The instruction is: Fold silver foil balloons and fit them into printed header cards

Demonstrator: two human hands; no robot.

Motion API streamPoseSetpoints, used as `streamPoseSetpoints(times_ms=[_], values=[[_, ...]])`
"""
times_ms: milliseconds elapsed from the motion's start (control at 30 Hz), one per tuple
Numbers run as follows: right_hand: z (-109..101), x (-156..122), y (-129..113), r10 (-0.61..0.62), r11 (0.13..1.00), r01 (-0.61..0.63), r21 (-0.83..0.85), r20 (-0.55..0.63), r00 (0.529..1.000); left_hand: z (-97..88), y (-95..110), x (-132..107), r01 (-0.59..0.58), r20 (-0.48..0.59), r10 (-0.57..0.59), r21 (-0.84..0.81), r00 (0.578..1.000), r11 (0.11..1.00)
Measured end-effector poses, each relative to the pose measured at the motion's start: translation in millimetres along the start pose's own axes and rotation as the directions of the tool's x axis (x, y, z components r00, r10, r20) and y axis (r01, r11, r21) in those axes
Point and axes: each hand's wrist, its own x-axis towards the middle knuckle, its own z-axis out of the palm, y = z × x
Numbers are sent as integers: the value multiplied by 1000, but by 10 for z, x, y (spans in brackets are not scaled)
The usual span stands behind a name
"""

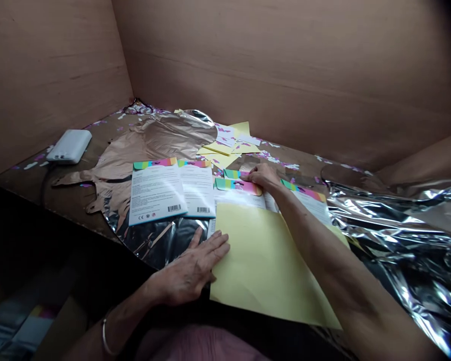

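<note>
My left hand [195,263] lies with outstretched fingers on the left edge of a yellow sheet [253,260]. Beyond the sheet, my right hand [263,176] has its fingers bent and closed on the top of a white packet [231,174] with a rainbow-striped flap. Another striped packet [238,193] lies just nearer, its lower part under the yellow sheet. One more packet [310,200] shows to the right of my right wrist. Two white packets, a front one [156,193] and a partly covered one [198,188], lie overlapping on the left, printed with text and barcodes.
Shiny foil sheeting [417,240] spreads on the right, and more foil [154,140] lies under the left packets. A white box-shaped device [70,146] with a cable and eyeglasses [138,108] are at the left. Yellow papers [225,155] and paper scraps lie near the wooden wall [285,75].
</note>
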Motion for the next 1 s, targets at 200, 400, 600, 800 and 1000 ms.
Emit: streamPoseSetpoints(times_ms=[200,400,600,800,1000], values=[[-303,-510,65,-160,972,166,169,-50,986,66,-46,-30,17,-367,-183,-412,912,911],[-291,-1697,565,-418,895,441,64,-223,881,6,66,67,-102,-464,-532,-813,708,573],[263,-2173,1049,-425,903,368,-222,-347,836,-44,126,188,-131,-189,-649,-982,737,137],[412,-2179,979,-383,923,321,-213,-405,830,157,262,231,-64,-83,-578,-997,812,54],[255,-2351,677,-418,908,366,-205,-525,742,255,292,256,15,-92,-587,-985,804,175]])
